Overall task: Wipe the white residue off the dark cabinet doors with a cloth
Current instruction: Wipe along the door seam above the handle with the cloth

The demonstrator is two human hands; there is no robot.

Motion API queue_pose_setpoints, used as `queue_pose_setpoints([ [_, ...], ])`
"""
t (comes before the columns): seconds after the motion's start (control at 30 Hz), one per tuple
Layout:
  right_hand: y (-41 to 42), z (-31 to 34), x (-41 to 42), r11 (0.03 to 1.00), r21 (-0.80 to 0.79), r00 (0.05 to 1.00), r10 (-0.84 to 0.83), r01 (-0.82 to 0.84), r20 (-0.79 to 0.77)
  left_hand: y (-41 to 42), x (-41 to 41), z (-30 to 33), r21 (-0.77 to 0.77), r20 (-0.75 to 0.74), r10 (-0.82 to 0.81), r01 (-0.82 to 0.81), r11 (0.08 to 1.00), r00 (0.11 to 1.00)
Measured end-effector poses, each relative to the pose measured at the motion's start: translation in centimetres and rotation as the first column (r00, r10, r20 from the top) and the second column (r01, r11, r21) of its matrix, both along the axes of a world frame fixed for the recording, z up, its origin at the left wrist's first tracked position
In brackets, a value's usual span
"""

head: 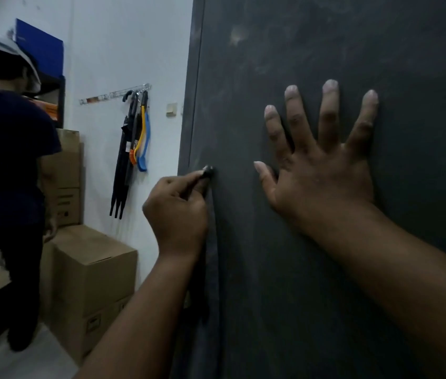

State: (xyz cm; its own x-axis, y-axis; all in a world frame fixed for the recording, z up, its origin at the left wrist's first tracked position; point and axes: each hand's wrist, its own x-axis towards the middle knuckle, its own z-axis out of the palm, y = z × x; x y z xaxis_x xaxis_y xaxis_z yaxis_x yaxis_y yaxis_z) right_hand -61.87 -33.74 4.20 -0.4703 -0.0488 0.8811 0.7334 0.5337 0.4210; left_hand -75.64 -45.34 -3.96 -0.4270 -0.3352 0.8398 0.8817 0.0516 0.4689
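Door (325,50) w/ white smears up top, wiping not done. Left hand (178,212) pinches small knob (208,170) at door edge; right hand (323,165) flat, fingers spread on panel. No cloth in view

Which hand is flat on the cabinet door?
The right hand, fingers spread flat against the dark cabinet door; the left hand instead pinches a small knob at its edge.

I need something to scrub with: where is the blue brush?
In the head view it is left of centre: the blue brush hangs from the wall rail beside the yellow-handled brush, left of the dark cabinet door.
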Motion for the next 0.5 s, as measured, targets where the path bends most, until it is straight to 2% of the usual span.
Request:
queue_pose_setpoints([
  [0.1,-0.3,0.3,-0.3,1.0,-0.001,1.0,0.009,-0.009,0.006,-0.9,-2.0,2.7,0.073,0.078,0.024,-0.03,0.997,0.997],
  [0.2,-0.4,0.4,-0.6,1.0,-0.014,1.0,0.021,-0.021,-0.015,-1.1,-3.0,5.5,0.104,0.074,-0.009,0.002,0.995,0.997],
  [0.37,-0.6,0.3,-1.3,0.999,-0.023,0.997,0.035,-0.037,-0.067,-0.4,-2.5,2.6,0.052,0.003,-0.009,0.009,0.999,1.0],
  [0.5,-0.5,0.1,-1.5,0.999,-0.015,0.995,0.04,-0.041,-0.093,-0.7,-3.6,3.1,0.129,0.08,-0.059,0.048,0.991,0.995],
])
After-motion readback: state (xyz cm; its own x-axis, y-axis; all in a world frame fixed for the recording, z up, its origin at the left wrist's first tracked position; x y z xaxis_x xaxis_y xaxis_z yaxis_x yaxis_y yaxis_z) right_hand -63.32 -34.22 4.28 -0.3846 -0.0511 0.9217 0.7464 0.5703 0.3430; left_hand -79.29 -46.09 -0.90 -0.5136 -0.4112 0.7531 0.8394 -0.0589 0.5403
